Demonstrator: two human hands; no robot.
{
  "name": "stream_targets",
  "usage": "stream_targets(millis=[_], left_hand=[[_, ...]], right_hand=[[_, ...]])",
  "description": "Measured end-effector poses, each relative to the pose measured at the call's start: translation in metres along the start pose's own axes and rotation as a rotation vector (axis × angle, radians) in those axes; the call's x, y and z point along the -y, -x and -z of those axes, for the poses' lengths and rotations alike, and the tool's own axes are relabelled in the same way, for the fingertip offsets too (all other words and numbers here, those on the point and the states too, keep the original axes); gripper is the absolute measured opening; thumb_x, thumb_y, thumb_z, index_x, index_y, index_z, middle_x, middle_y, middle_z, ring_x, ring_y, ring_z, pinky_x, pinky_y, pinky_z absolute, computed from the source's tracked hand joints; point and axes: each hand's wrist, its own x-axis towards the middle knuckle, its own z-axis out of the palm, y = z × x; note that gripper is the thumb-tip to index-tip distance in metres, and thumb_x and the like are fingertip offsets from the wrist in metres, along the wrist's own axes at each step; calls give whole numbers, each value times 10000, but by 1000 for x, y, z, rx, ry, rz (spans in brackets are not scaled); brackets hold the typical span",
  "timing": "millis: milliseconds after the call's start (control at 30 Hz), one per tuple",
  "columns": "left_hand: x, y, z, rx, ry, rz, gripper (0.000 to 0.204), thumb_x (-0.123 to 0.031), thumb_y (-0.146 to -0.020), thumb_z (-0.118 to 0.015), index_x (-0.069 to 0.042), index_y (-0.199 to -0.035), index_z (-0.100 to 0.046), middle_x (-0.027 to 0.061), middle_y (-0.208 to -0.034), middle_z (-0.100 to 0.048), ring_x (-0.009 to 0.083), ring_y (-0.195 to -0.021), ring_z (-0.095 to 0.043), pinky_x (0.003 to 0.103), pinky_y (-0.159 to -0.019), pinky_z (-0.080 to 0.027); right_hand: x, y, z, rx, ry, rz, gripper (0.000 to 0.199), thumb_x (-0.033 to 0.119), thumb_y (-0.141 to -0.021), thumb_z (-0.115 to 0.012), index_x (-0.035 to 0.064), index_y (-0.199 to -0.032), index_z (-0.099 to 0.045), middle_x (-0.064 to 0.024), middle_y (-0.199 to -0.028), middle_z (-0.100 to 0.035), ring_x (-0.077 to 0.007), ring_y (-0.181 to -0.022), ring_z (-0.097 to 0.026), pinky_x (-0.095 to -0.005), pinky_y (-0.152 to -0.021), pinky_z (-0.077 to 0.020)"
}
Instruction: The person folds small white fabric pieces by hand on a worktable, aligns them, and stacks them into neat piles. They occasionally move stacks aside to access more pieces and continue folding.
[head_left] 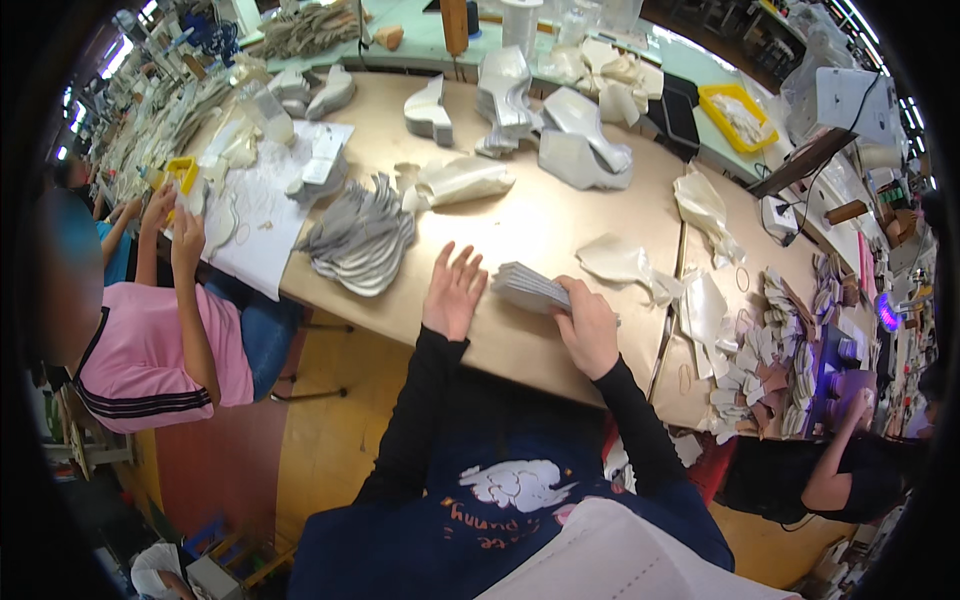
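My right hand (588, 325) is closed round the near end of a thin stack of grey cut pieces (528, 286), held just over the tabletop. Flat on the table, fingers spread, my left hand (455, 295) lies to the left of that stack and holds nothing. Further left sits a fanned pile of grey cut pieces (362, 238) with pale edges. Beyond my hands is a crumpled cream sheet (462, 182). Another cream sheet (618, 258) lies to the right of my right hand.
Stacks of grey-white shaped pieces (505, 95) line the table's far side. A yellow tray (738, 115) stands at the back right. Many small scraps (760, 370) cover the right end. At the left, a person in pink (165, 345) works beside white paper (262, 235).
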Motion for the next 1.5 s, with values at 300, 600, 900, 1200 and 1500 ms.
stream_targets(millis=[300, 600, 900, 1200, 1500], left_hand=[[20, -20, -8, -28, -28, 113, 503, -193, -952, -610, -53, -1388, -401, 96, -1342, -533, 265, -1233, -524, 440, -1031, -429], [22, -24, -2, -9, 37, 113, 460, -167, -974, -583, -109, -1389, -392, 61, -1324, -537, 226, -1205, -540, 409, -990, -459], [22, -25, -5, -16, 59, 129, 484, -182, -970, -582, -109, -1402, -376, 72, -1340, -518, 246, -1224, -519, 440, -1013, -439], [19, -25, -8, -18, 109, 145, 510, -157, -966, -566, -87, -1425, -357, 94, -1383, -480, 284, -1280, -462, 468, -1066, -380], [19, -25, -10, -72, 101, 130, 468, -156, -972, -551, -55, -1399, -392, 120, -1359, -508, 304, -1254, -489, 477, -1067, -395]], right_hand=[[26, -60, -5, -154, -407, 4, 557, 143, -905, -649, 15, -1383, -392, -167, -1230, -534, -266, -1172, -521, -352, -957, -441], [-71, -170, 30, -202, 317, -40, 518, 214, -854, -680, 131, -1333, -500, -152, -1150, -586, -345, -1061, -583, -447, -866, -468], [-119, -179, -9, -242, 460, -37, 640, 136, -785, -711, 126, -1365, -439, -141, -1005, -627, -348, -942, -617, -482, -803, -469], [-108, -206, 29, -175, -128, 18, 677, 35, -809, -674, 98, -1417, -384, -128, -850, -576, -297, -788, -591, -390, -729, -475], [-164, -277, 26, 50, 179, -287, 865, 483, -805, -714, -12, -1433, -384, -228, -1320, -535, -342, -1203, -534, -401, -1049, -396]])
